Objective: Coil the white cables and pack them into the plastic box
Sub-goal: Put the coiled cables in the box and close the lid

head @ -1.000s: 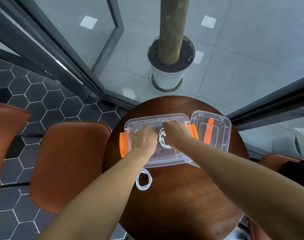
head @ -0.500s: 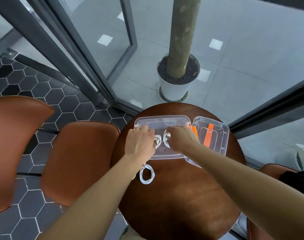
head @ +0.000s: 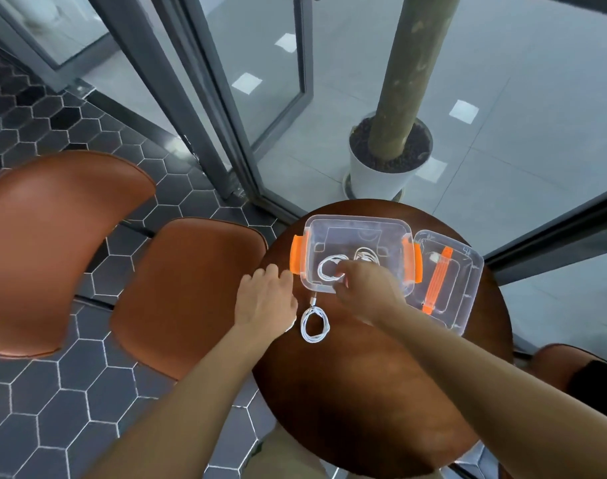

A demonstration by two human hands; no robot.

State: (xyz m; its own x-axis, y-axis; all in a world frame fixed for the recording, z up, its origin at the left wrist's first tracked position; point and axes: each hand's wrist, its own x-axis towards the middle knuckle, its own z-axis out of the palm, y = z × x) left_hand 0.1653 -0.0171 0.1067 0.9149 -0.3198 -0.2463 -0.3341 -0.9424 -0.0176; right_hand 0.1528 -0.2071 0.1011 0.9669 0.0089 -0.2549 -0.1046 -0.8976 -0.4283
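White cables (head: 333, 269) in plastic box (head: 357, 225), right hand (head: 366, 288) inside

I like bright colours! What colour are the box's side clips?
Orange clips, clearest in the head view.

- 2 bare forearms reach in from the bottom edge, no sleeves in view.
- left hand (head: 265, 300): no ring, watch or glove to be seen.
- right hand (head: 366, 292): likewise bare, no band at the wrist.
- a patch of olive-tan trousers (head: 285, 454) shows between the arms at the bottom edge.
- nails too small to tell.
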